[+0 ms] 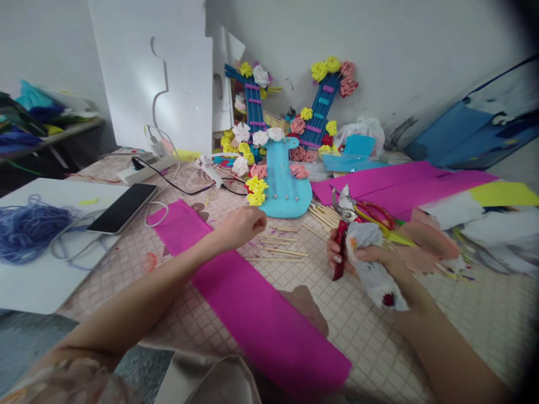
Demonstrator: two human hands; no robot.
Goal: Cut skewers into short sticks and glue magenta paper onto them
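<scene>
My left hand [242,225] reaches over the table with its fingers curled into a loose pinch, just left of several thin wooden sticks [283,245]; what it pinches, if anything, I cannot make out. My right hand [362,255] is closed around red-handled pliers [342,235] and a crumpled white cloth [376,269] that hangs down over my wrist. A long strip of magenta crepe paper [248,297] lies under my left forearm. A light blue foam shape [284,182] trimmed with paper flowers lies just beyond the sticks.
Two blue stick frames with paper roses [255,106] [324,98] lean on the back wall. White foam board [168,73] stands at back left. A phone [122,207], blue yarn [25,227] and a power strip [145,168] lie left. Magenta sheets [400,182], yellow paper [503,193], scissors [377,213] lie right.
</scene>
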